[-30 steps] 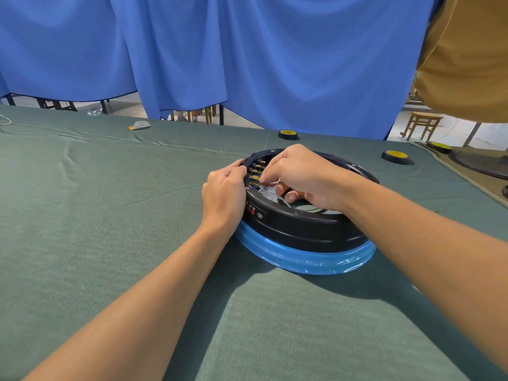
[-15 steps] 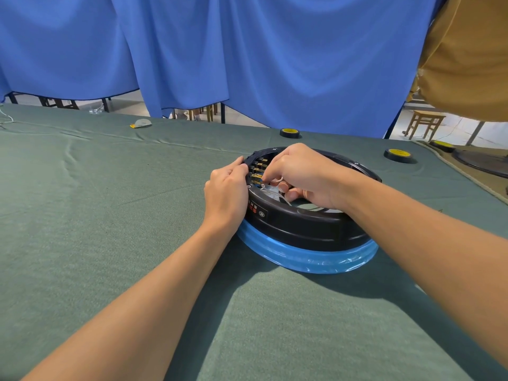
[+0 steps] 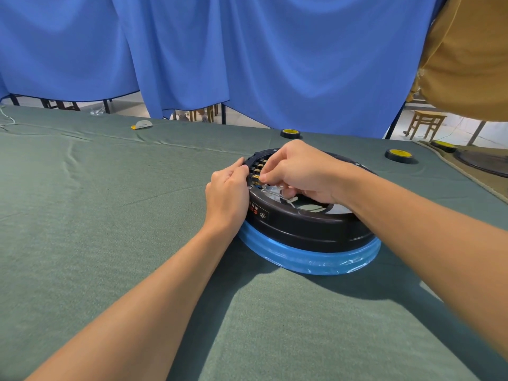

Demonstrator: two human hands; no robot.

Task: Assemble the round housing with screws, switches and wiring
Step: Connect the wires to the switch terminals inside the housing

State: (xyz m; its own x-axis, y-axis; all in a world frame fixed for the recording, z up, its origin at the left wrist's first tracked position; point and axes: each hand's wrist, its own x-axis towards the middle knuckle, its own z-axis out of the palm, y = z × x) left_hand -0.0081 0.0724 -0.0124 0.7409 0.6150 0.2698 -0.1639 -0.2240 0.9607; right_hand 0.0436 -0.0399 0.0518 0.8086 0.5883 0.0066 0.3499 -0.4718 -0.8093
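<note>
At the counter's (image 3: 82,215) centre sits the round housing (image 3: 308,224), rigid plastic, likely light. Left hand (image 3: 226,195) clasps its nine o'clock rim; right hand (image 3: 297,171) fingers pinch thin, floppy white wiring (image 3: 270,189) near brass terminals (image 3: 257,171) at ten o'clock.

Wide table draped in wrinkled grey-green felt cloth (image 3: 96,215) filling the lower frame, round black plastic housing with blue film-wrapped rim (image 3: 310,232) right of centre, two black-and-yellow tape rolls (image 3: 290,133) (image 3: 398,155) upper right, small white-and-yellow scrap (image 3: 142,124) upper left
</note>
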